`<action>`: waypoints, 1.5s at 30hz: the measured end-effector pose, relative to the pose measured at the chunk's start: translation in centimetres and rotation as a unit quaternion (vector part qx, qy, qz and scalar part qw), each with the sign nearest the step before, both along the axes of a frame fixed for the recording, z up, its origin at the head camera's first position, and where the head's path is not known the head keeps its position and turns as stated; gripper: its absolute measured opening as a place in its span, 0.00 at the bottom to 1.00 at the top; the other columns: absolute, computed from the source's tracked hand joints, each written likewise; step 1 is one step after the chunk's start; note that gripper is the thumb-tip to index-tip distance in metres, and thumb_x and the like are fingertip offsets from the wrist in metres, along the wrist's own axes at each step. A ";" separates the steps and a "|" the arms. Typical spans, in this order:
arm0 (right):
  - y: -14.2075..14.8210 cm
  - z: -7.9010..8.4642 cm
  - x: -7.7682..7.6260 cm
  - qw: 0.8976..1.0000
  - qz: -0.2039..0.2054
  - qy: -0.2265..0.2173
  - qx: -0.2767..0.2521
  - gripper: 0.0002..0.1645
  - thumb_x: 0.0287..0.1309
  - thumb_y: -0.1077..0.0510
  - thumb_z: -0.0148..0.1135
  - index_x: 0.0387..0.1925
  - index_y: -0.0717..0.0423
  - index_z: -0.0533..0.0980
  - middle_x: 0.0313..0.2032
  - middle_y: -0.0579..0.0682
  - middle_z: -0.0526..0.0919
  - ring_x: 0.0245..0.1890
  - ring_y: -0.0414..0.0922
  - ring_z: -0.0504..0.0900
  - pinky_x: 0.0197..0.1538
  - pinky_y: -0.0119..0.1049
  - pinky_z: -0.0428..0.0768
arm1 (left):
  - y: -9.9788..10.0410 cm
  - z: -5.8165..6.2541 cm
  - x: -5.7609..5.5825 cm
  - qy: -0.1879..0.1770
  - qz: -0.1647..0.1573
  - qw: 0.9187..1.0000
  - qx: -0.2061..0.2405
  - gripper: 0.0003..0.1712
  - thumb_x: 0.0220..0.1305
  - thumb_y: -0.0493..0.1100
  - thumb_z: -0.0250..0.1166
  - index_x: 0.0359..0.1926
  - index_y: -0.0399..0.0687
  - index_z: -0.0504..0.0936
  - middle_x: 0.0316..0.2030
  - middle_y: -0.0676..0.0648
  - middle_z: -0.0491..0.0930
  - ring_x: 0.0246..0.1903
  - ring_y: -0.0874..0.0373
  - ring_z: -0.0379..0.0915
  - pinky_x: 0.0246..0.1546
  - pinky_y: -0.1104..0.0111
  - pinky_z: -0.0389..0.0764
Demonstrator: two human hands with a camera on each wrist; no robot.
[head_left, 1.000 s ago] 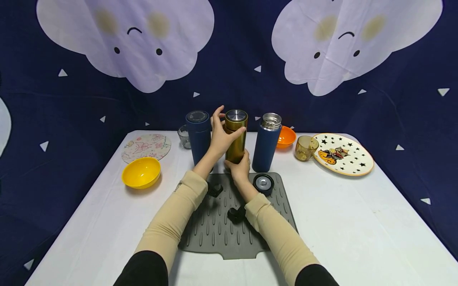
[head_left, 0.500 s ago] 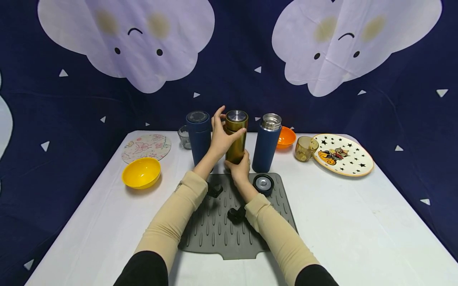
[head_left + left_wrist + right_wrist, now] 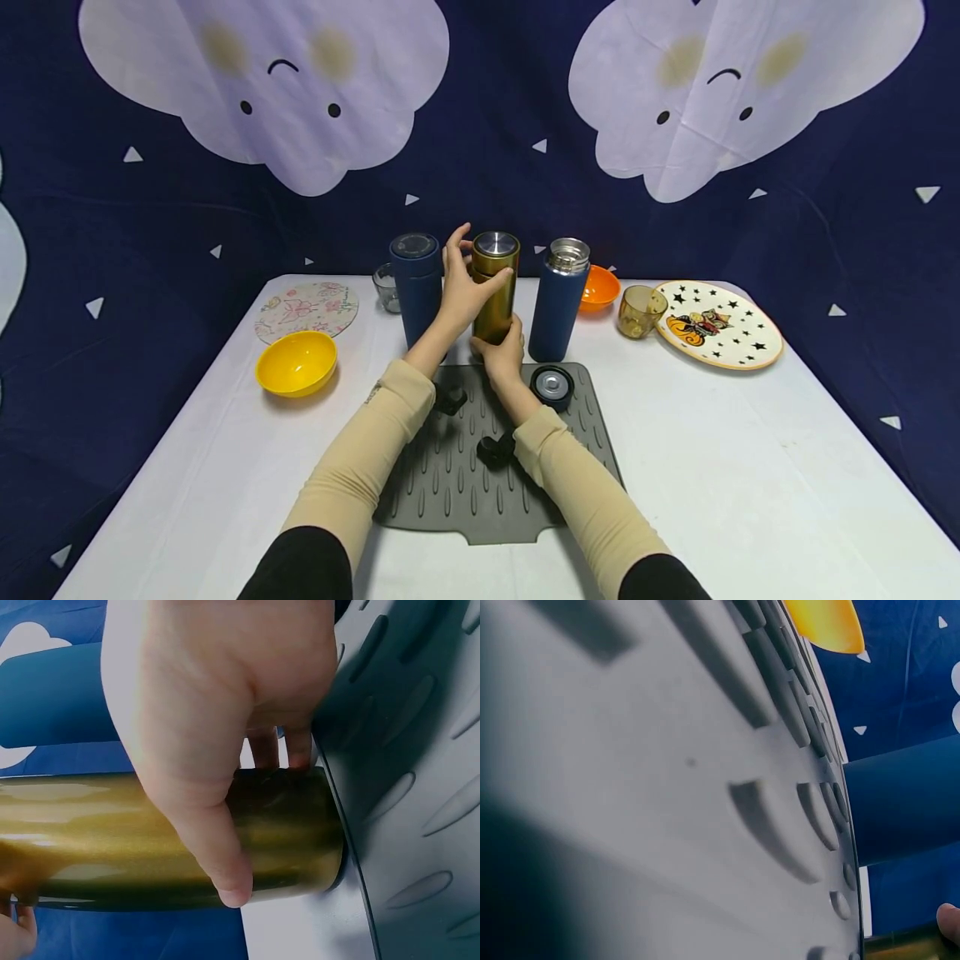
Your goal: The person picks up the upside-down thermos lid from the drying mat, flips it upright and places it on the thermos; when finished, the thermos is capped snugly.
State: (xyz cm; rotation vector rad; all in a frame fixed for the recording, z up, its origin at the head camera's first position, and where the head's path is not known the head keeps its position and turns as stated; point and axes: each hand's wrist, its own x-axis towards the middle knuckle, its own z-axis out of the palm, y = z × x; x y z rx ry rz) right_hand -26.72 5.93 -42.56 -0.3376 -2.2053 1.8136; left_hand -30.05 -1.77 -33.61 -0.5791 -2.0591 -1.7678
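A gold vacuum flask (image 3: 493, 308) with a shiny metal top stands upright behind the grey mat in the head view. My left hand (image 3: 459, 287) grips it near the cap seam, thumb across the front, one finger raised beside the cap. Low on the body, my right hand (image 3: 504, 350) holds it with the thumb towards the left. The left wrist view shows the right hand (image 3: 217, 727) large over the flask (image 3: 75, 840). A fingertip (image 3: 949, 922) touches the flask (image 3: 907, 946) in the right wrist view.
A capped blue flask (image 3: 417, 287) stands left, an uncapped blue one (image 3: 557, 308) right. A dark lid (image 3: 552, 385) lies on the ridged mat (image 3: 480, 500). Around them are a yellow bowl (image 3: 297, 363), orange bowl (image 3: 600, 289), amber cup (image 3: 641, 311), clear glass (image 3: 386, 287) and owl plate (image 3: 738, 333).
Almost nothing differs. Both hands keep the same hold on the gold vacuum flask, and the left thumb shifts barely to the left.
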 end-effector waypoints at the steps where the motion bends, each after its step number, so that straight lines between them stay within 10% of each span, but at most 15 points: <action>1: 0.0 0.0 0.0 1.000 -0.001 -0.001 0.000 0.46 0.46 0.64 0.69 0.65 0.53 0.57 0.59 0.59 0.65 0.60 0.55 0.64 0.62 0.49 0.61 | 0.0 0.0 0.0 -0.001 -0.002 1.000 -0.001 0.46 0.55 0.42 0.65 0.69 0.48 0.48 0.57 0.38 0.58 0.53 0.47 0.66 0.50 0.56 0.71; 20: 0.1 0.1 0.0 1.000 0.005 -0.002 -0.004 0.46 0.47 0.63 0.69 0.66 0.53 0.56 0.59 0.60 0.64 0.60 0.56 0.64 0.62 0.50 0.61 | -0.2 0.0 -0.1 -0.012 -0.050 0.998 0.023 0.43 0.56 0.35 0.56 0.70 0.51 0.46 0.62 0.41 0.62 0.52 0.48 0.66 0.50 0.56 0.70; 27: 0.2 0.2 0.1 1.000 0.007 -0.002 -0.005 0.47 0.47 0.63 0.69 0.66 0.53 0.56 0.60 0.60 0.64 0.60 0.56 0.63 0.62 0.49 0.60 | 0.2 0.2 0.0 -0.008 -0.002 1.000 -0.001 0.49 0.53 0.43 0.68 0.69 0.52 0.48 0.56 0.40 0.56 0.53 0.49 0.64 0.50 0.57 0.71; 45: 0.1 0.1 0.0 1.000 0.002 -0.002 0.005 0.47 0.46 0.62 0.69 0.66 0.53 0.56 0.59 0.60 0.64 0.60 0.56 0.64 0.61 0.50 0.61 | -0.1 0.0 0.0 -0.013 -0.026 1.000 0.012 0.42 0.57 0.37 0.58 0.69 0.52 0.48 0.59 0.41 0.63 0.50 0.48 0.66 0.49 0.57 0.70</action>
